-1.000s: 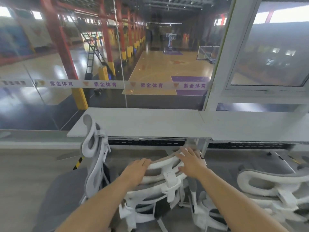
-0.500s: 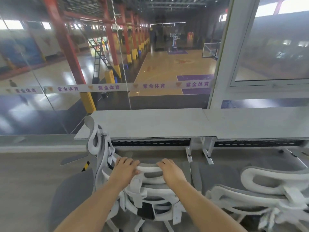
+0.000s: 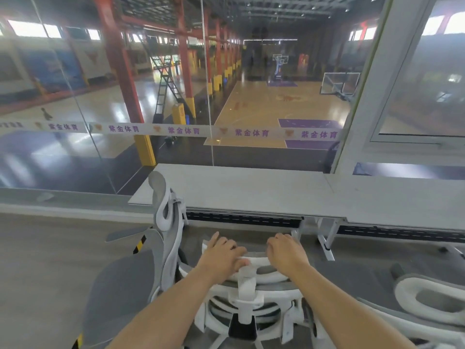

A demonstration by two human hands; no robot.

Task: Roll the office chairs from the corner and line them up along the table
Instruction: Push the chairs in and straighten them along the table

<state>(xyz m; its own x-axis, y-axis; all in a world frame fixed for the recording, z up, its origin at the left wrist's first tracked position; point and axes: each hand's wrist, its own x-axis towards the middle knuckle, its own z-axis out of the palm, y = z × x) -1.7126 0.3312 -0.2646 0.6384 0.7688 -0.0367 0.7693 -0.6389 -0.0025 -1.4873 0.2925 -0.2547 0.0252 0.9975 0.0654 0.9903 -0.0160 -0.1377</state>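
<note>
Both hands grip a white chair's headrest — left hand and right hand, fingers clenched over its top edge, chair squared to the grey bench just beyond. Risk: pushed on, it may clip the sideways chair close on its left or the bench leg at right. Bench top bare; glass wall beyond overlooks a basketball court. Another chair near right.
</note>
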